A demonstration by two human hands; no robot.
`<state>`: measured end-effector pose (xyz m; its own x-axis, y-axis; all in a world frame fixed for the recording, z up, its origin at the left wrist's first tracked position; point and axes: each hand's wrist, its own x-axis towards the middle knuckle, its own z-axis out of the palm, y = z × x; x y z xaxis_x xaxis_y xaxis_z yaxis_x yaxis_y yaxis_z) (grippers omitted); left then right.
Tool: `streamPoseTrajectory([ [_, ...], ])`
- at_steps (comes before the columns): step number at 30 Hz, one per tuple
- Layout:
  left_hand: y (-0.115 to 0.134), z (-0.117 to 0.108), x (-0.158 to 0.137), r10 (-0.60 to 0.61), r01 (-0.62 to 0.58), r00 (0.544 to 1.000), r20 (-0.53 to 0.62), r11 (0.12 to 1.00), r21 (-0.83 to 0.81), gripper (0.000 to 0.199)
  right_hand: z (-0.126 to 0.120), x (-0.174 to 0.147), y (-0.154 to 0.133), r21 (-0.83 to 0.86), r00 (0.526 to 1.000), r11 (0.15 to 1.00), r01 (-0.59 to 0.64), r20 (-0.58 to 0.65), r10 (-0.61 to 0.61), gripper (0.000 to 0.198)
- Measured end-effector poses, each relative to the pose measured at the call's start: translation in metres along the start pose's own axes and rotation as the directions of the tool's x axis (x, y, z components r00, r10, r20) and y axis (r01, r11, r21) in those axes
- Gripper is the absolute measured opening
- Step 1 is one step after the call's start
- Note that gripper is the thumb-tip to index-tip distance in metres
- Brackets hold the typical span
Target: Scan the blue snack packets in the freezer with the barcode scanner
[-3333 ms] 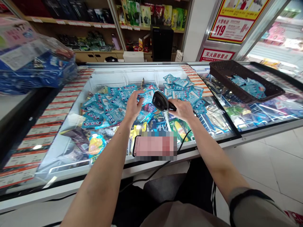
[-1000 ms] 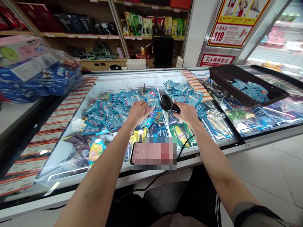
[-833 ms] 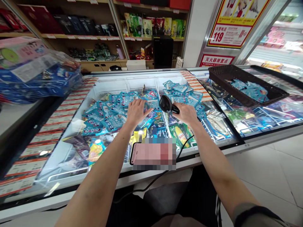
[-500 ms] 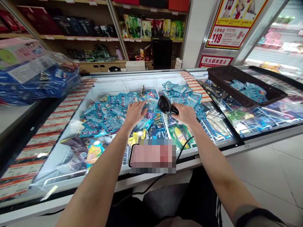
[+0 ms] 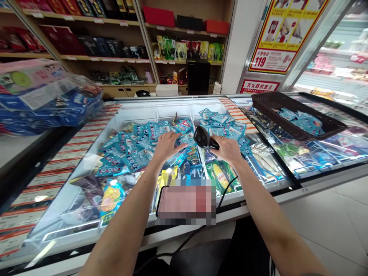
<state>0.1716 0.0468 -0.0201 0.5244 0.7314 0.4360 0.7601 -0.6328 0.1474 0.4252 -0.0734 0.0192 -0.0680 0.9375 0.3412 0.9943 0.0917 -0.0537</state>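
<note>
My right hand (image 5: 228, 149) is closed round the handle of a black barcode scanner (image 5: 201, 137), whose head points left. Its cable runs down from my hand past the freezer's front edge. My left hand (image 5: 166, 146) reaches over a heap of small blue packets (image 5: 138, 147), thumb and fingers apart. Just beyond its fingertips, below the scanner head, lies one blue packet (image 5: 188, 138). A second heap of blue packets (image 5: 221, 122) is behind the scanner. Near the front edge, between my forearms, rests a phone (image 5: 181, 201) with a blurred screen.
Under the heaps is a chest freezer (image 5: 172, 109) with wire dividers and bagged frozen food. A brown basket (image 5: 260, 102) holding more blue packets sits on the right. Plastic-wrapped packages (image 5: 48, 96) stand at left. Shelves (image 5: 117, 23) line the back wall.
The camera has tilted up, so everything sits lower in view. My left thumb has spread further from the fingers. The scanner stays in my right hand.
</note>
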Motion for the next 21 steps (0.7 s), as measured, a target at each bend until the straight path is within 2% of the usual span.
streamPoseTrajectory([
  [4, -0.007, 0.0, 0.0, 0.015, -0.019, 0.998, -0.063, 0.998, -0.061, 0.053, 0.0, -0.001, -0.002, -0.007, 1.0, 1.0, 0.02, 0.006, -0.02, 0.038],
  [8, -0.012, 0.001, -0.002, -0.082, 0.049, 0.982, -0.171, 0.981, -0.187, 0.05, 0.001, -0.002, -0.003, 0.001, 0.999, 0.999, 0.047, 0.001, -0.047, 0.041],
  [10, -0.011, 0.0, -0.003, -0.114, 0.082, 0.981, -0.16, 0.978, -0.193, 0.048, 0.002, -0.002, -0.004, 0.004, 0.998, 0.998, 0.064, 0.005, -0.064, 0.042],
  [21, -0.003, -0.009, -0.004, -0.129, 0.115, 0.988, -0.081, 0.981, -0.156, 0.051, 0.005, -0.001, -0.009, 0.036, 0.99, 0.989, 0.143, 0.012, -0.144, 0.043],
])
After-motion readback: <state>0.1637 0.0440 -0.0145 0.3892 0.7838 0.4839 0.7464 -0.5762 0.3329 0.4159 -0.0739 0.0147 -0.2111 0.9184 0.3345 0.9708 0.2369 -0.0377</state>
